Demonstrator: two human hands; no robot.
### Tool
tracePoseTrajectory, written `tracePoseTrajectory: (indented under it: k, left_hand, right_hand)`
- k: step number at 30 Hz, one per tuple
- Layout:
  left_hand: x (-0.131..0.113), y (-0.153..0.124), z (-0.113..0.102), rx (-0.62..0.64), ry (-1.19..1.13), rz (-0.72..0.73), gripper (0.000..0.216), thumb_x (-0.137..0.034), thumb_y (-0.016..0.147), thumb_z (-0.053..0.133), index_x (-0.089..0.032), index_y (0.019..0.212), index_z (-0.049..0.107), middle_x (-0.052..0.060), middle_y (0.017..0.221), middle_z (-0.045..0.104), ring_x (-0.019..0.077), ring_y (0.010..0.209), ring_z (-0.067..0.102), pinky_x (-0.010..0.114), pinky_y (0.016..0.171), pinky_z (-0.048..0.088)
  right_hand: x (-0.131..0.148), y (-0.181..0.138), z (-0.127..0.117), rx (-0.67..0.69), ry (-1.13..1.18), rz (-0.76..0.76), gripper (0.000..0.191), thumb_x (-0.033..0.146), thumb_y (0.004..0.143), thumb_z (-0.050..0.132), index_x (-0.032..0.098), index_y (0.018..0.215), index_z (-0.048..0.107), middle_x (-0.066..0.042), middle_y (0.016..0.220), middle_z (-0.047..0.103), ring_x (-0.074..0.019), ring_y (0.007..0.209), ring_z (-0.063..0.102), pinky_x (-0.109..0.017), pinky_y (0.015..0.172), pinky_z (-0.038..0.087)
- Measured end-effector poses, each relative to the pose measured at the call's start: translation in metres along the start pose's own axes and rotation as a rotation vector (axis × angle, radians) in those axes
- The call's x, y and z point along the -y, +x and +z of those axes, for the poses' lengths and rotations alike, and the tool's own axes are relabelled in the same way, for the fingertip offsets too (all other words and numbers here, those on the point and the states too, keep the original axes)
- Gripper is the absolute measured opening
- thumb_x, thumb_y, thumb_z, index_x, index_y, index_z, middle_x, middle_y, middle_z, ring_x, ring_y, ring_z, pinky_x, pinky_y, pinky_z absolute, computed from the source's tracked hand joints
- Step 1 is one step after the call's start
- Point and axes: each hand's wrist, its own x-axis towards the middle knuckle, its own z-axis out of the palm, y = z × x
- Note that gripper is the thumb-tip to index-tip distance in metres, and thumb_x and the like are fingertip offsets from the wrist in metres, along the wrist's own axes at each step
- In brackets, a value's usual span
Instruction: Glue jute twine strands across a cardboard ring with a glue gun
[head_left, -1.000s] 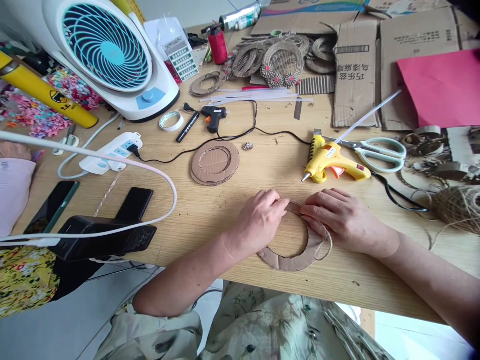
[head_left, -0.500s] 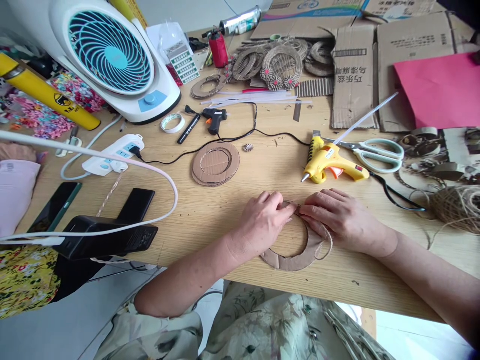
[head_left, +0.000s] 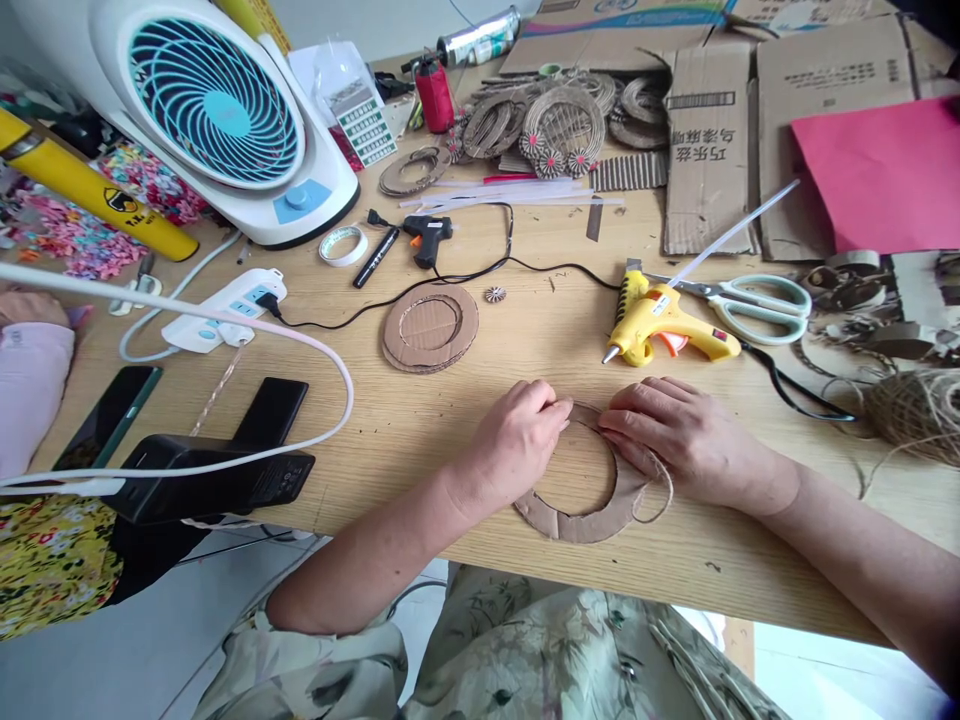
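Observation:
A flat cardboard ring lies near the table's front edge. My left hand presses on its left side with fingertips at the top of the ring. My right hand rests on the ring's right side, fingers pinching jute twine against the top. A loop of that twine curls out by my right wrist. Just beyond the hands lies a yellow glue gun, nozzle pointing left.
Scissors lie by the glue gun, a twine ball at right. A cardboard disc, small black glue gun, tape roll, power strip, white fan, phones, cardboard sheets and pink paper stand around.
Both hands stay on the ring; my left fingertips shifted slightly along its top edge. The twine loop by my right wrist widened a little.

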Motion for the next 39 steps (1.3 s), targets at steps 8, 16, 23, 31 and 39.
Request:
tracePoseTrajectory:
  k: [8,16,23,31,39]
  left_hand:
    - [-0.008,0.002,-0.004,0.113,0.142,0.003,0.023,-0.021,0.101,0.051,-0.012,0.120,0.061,0.009,0.103,0.059,0.0208,0.096,0.055,0.035,0.087,0.051]
    - [-0.010,0.004,-0.004,0.139,0.149,0.005,0.025,-0.022,0.103,0.045,-0.017,0.121,0.061,0.008,0.104,0.058,0.0208,0.096,0.054,0.035,0.086,0.050]
    - [-0.010,0.003,-0.001,0.139,0.196,0.009,0.029,-0.028,0.104,0.042,-0.023,0.126,0.060,0.008,0.102,0.054,0.0222,0.094,0.053,0.034,0.079,0.049]
    - [-0.010,0.000,-0.003,0.150,0.234,0.059,0.035,-0.031,0.099,0.053,-0.026,0.134,0.055,0.009,0.108,0.053,0.0243,0.099,0.052,0.037,0.085,0.050]
    - [-0.001,0.000,0.007,-0.015,0.207,0.020,0.034,-0.015,0.099,0.048,-0.022,0.131,0.059,0.008,0.119,0.058,0.0221,0.104,0.054,0.036,0.091,0.051]
  right_hand:
    - [0.000,0.000,0.000,-0.002,-0.018,-0.024,0.019,0.019,0.094,0.055,0.014,0.106,0.069,-0.010,0.095,0.068,-0.0194,0.082,0.058,-0.035,0.076,0.049]
    - [0.000,-0.001,0.001,-0.002,-0.016,-0.010,0.019,0.021,0.095,0.054,0.016,0.106,0.069,-0.010,0.094,0.068,-0.0192,0.082,0.059,-0.034,0.076,0.049]
    - [0.000,0.001,-0.002,0.019,-0.041,-0.034,0.020,0.020,0.096,0.053,0.016,0.107,0.068,-0.010,0.094,0.068,-0.0190,0.081,0.059,-0.034,0.076,0.049]
    - [0.000,0.000,-0.001,-0.004,-0.058,-0.054,0.019,0.019,0.094,0.055,0.014,0.108,0.067,-0.010,0.093,0.066,-0.0185,0.080,0.057,-0.033,0.073,0.048]
    - [0.005,-0.002,-0.010,-0.173,0.236,0.062,0.014,0.014,0.092,0.059,0.019,0.101,0.067,-0.003,0.081,0.056,-0.0122,0.070,0.055,-0.025,0.061,0.047]
